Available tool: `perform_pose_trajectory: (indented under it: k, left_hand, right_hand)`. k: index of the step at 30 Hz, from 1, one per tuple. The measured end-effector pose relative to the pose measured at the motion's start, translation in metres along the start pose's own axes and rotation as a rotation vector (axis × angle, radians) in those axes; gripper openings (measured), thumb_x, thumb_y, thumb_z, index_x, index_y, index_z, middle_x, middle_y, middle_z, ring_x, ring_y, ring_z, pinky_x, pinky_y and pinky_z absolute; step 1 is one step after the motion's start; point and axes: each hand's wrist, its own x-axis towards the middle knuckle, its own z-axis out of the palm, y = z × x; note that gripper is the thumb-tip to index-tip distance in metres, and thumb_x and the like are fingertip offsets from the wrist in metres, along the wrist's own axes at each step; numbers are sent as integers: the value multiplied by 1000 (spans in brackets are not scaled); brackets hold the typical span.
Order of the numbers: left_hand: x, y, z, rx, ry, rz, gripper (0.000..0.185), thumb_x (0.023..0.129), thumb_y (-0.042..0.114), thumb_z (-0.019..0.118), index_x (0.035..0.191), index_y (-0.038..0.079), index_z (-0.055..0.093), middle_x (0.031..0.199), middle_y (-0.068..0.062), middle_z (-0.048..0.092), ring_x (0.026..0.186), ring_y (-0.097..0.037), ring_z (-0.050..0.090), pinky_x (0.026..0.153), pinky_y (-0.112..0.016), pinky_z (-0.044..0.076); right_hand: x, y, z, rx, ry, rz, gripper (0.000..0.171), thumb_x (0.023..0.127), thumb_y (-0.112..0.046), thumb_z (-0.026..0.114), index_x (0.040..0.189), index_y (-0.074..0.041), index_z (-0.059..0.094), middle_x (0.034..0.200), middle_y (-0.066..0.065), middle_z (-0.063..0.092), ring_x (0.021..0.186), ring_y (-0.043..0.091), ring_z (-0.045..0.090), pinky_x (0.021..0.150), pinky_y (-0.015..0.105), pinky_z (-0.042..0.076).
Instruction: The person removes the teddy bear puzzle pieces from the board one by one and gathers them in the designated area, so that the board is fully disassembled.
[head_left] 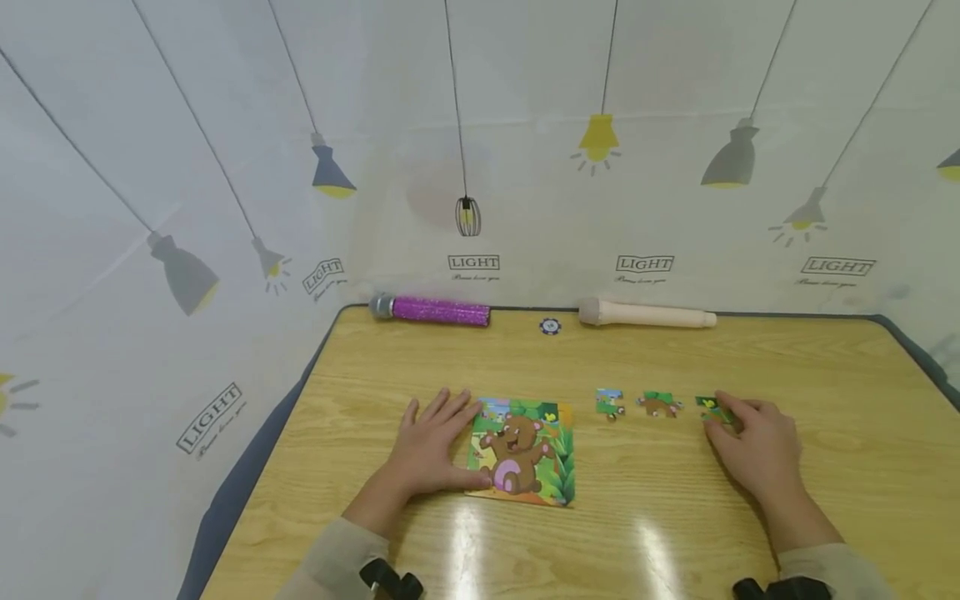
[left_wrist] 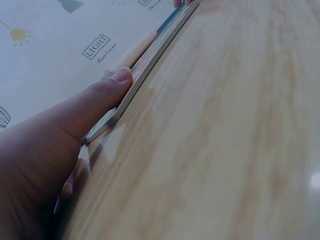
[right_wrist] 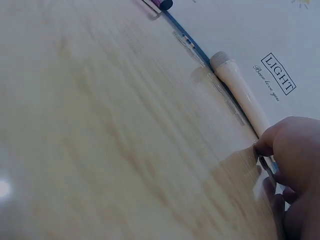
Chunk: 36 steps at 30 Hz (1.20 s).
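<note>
The bear puzzle board [head_left: 523,451] lies mid-counter [head_left: 675,517]; my left hand [head_left: 431,450] rests flat against its left edge, fingers straight. My right hand [head_left: 753,446] pinches a green puzzle piece [head_left: 711,408], rightmost of three loose pieces

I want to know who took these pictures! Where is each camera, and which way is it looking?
Head: worn on the person's head, looking forward and down at the wooden table, the bear puzzle and both forearms with the left hand and right hand.
Left wrist: low by the table, looking along the puzzle's edge; a thumb shows.
Right wrist: low by the table, looking toward the beige microphone; fingers show.
Shared: the head and right wrist views both show that microphone and the table.
</note>
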Motion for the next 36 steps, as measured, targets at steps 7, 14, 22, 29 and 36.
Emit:
perform_pose_trajectory:
  k: [7,14,22,29,36]
  left_hand:
    - [1,-2,1,26,-5,-13,121,72,93,67,169,29,34,177,0,23,163,-34,12,123,-73,0]
    - [2,-5,0,23,3,-8,121,72,92,69,169,29,35,177,0,23,163,-34,12,123,-73,-2]
    - [2,-3,3,16,12,2,121,71,91,69,169,27,37,176,-2,25,163,-35,15,123,-74,-1]
    - [0,-3,3,-1,18,4,119,71,88,72,168,26,38,176,-4,27,162,-37,16,122,-75,-1]
    - [1,-1,1,7,6,-6,116,73,88,71,168,29,39,176,-1,27,162,-36,15,122,-75,0]
  right_hand:
    - [3,-4,4,20,48,-3,53,98,-25,70,139,7,63,131,38,58,122,59,47,98,73,32]
    - [4,-17,14,133,151,-36,51,89,-16,74,133,9,65,131,38,53,123,60,39,95,73,28]
    - [-5,-68,49,202,208,-302,44,80,-8,78,119,10,71,111,29,66,107,49,55,95,65,35]
    - [-21,-128,81,224,79,-399,50,87,-19,82,130,4,69,122,19,65,115,41,52,99,61,38]
    - [-31,-178,107,247,71,-580,33,84,-23,86,111,-6,79,104,6,67,97,27,56,87,52,44]
